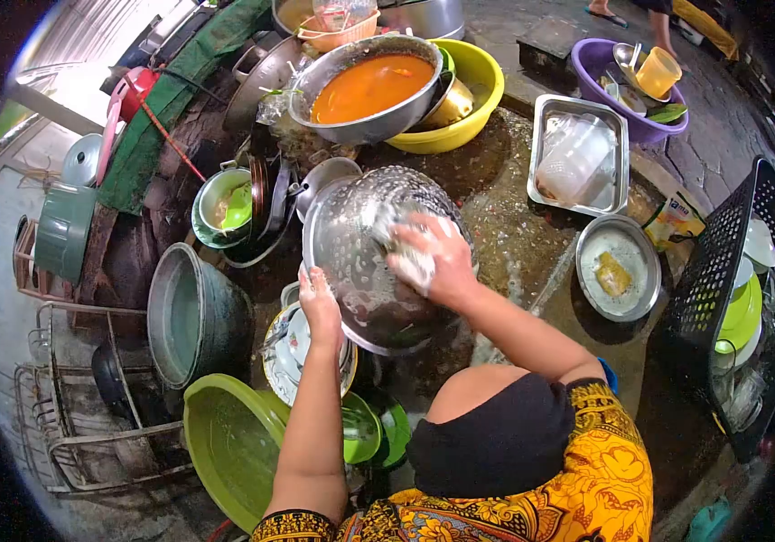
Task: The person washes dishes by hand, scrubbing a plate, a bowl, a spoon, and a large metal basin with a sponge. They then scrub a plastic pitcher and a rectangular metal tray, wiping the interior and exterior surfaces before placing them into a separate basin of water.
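A large metal colander (365, 289), streaked with suds and dotted with small holes, is tilted up in front of me. My left hand (320, 307) grips its near left rim, fingertips foamy. My right hand (437, 262) presses a silvery scouring pad (382, 224) against the curved surface, with white foam around the fingers and some blur from motion. Below the colander, partly hidden by my left arm, lie patterned plates (281, 357). A metal bowl (638, 287) of soapy water with a yellowish lump in it stands to the right.
Behind the colander, a basin of orange liquid (371, 90) rests against a yellow tub (478, 113). A steel tray (620, 163) and purple basin (586, 68) stand at back right. A black crate (699, 262) holds dishes. Left are a grey bucket (225, 316), green tub (211, 452) and metal rack (53, 388).
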The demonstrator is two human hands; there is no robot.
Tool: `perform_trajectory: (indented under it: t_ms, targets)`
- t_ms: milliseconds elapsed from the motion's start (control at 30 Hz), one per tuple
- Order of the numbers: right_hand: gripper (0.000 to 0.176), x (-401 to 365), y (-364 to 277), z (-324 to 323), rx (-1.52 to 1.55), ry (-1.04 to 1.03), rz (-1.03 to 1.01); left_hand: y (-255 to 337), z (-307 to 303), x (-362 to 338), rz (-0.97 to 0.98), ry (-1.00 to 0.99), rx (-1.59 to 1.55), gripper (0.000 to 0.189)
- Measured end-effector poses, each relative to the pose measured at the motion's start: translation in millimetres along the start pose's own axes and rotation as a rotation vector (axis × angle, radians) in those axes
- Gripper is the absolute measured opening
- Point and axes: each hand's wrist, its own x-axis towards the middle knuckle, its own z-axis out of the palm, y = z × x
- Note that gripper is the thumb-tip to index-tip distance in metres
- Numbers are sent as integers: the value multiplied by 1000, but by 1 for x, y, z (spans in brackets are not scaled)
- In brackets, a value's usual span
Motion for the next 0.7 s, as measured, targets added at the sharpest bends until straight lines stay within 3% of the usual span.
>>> perform_trajectory:
  t_ms: [100, 167, 233, 333, 400, 467, 567, 600, 700]
  targets:
    - [36, 26, 43, 18, -5, 9, 221, -6, -3, 0, 161, 44, 236, 40]
    - [42, 18, 100, 38, 48, -56, 581, 5, 1, -6, 25, 26, 0, 41]
    - [35, -9, 135, 41, -125, -113, 614, 8, 3, -1, 34, 63, -7, 40]
    - [35, -43, 114, 16, 105, -104, 786, 12, 13, 11, -94, 53, -154, 41]
    - [33, -62, 89, 6, -35, -34, 525, 20, 22, 22, -105, -1, -212, 40]
    - [36, -47, 39, -21, -17, 119, 66, 36, 37, 24, -103, -104, -296, 36]
    - [43, -11, -4, -41, -238, -10, -286, 61, 63, 22, -208, -158, -277, 34]
    - [43, 4, -13, -40, -238, -9, -293, 58, 71, 25, -152, -196, -277, 33]
    - [42, 52, -11, -33, -531, -315, -291, 66, 92, 22, -81, -282, -213, 39]
